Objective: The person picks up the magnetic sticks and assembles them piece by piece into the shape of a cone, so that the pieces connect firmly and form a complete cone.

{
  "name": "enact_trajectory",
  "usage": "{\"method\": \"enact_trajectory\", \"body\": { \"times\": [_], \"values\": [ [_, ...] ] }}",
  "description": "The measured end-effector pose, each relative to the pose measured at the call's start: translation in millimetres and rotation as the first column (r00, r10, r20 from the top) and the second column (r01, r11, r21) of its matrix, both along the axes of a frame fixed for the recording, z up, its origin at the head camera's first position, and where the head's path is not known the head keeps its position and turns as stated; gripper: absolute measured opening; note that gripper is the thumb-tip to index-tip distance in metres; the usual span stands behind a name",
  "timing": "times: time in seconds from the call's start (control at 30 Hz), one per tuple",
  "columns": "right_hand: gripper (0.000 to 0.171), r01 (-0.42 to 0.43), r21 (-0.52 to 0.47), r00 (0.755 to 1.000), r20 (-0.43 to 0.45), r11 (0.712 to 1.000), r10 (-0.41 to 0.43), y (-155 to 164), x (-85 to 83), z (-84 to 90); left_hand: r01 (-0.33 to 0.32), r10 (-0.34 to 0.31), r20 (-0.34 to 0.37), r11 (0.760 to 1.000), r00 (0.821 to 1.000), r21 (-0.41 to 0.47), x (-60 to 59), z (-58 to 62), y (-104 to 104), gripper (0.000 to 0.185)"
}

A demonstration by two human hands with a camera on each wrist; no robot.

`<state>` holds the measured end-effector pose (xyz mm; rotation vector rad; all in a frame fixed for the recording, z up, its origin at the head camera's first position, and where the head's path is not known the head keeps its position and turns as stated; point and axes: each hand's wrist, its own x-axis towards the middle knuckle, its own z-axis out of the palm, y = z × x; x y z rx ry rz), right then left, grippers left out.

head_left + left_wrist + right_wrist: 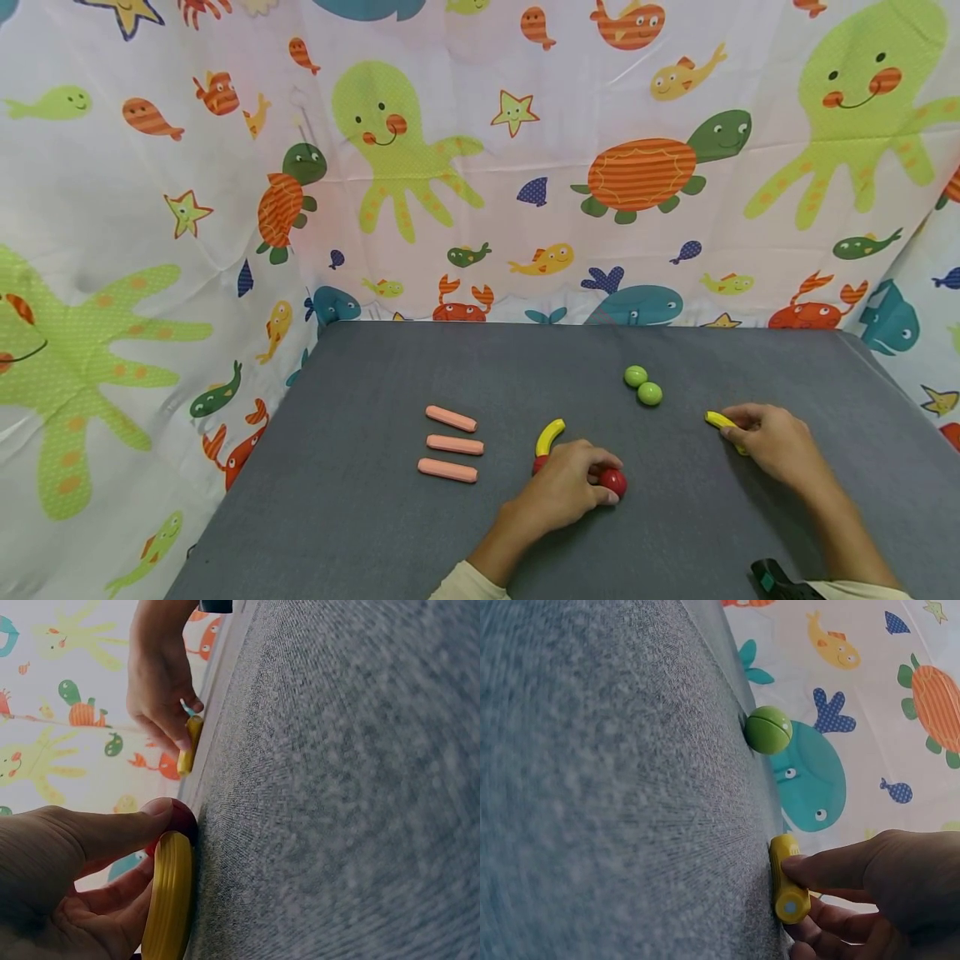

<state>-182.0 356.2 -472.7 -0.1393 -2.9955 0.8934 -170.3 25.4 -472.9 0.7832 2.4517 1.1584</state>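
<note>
Left hand [562,492] is pinching a glossy red ball [612,481] on the grey table [360,533], beside a curved yellow banana piece [549,436]. Right hand [772,444] is gripping a second yellow banana piece [722,421], near two green balls [642,385]

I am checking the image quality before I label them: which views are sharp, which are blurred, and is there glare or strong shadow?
Head view: sharp and evenly lit, soft shadows only under the left hand and right hand, no glare, curtain bowed by the wide lens. Left wrist view: dim, the near table blurred. Right wrist view: the near table blurred, the green ball fairly sharp.
</note>
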Motion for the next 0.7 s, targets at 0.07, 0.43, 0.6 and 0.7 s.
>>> {"method": "enact_trajectory", "body": {
  "times": [0.07,0.43,0.6,0.7],
  "values": [
    [0.029,-0.008,0.008,1.0,0.002,1.0,0.008,-0.3,0.3,0.0,0.001,-0.001,0.01,1.0,1.0,-0.002,-0.1,0.2,0.0,0.037],
    [0.03,0.015,-0.016,1.0,0.014,1.0,-0.015,-6.0,0.7,4.2,-0.014,0.014,0.008,1.0,1.0,0.001,0.4,0.8,0.4,0.038],
    [0.033,0.007,-0.046,1.0,0.0,0.999,-0.007,-11.4,0.6,7.5,-0.02,0.02,-0.019,1.0,1.0,0.003,0.4,0.0,0.8,0.036],
    [0.035,-0.005,-0.066,1.0,0.003,0.998,0.006,-14.8,1.1,10.0,-0.017,0.018,-0.041,1.0,0.999,0.005,0.4,-0.2,1.0,0.036]
  ]
}}
